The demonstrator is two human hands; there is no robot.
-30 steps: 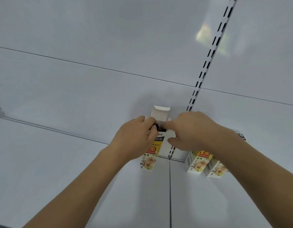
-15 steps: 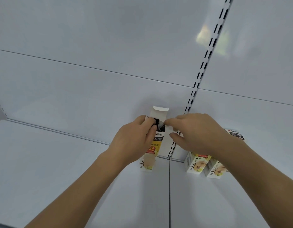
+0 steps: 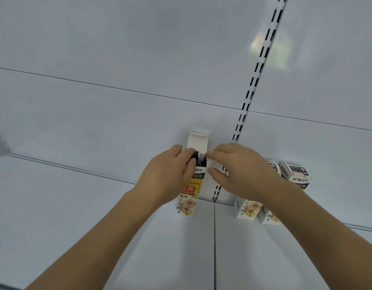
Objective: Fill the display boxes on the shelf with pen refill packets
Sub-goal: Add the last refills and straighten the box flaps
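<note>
The left hand (image 3: 170,174) wraps its grip round the upright display box (image 3: 189,197) on the shelf (image 3: 55,206), thumb near the open top flap (image 3: 197,140). The right hand (image 3: 241,170) pinches something pale at the mouth beside that grip, perhaps a side flap or a packet. Pushing hard could crumple the flap or tip the box toward two boxes (image 3: 246,208) standing nearby.

A shop's stationery aisle.
White slotted upright (image 3: 256,80), bare shelf (image 3: 55,206), and priced retail boxes (image 3: 246,208) lined up.
</note>
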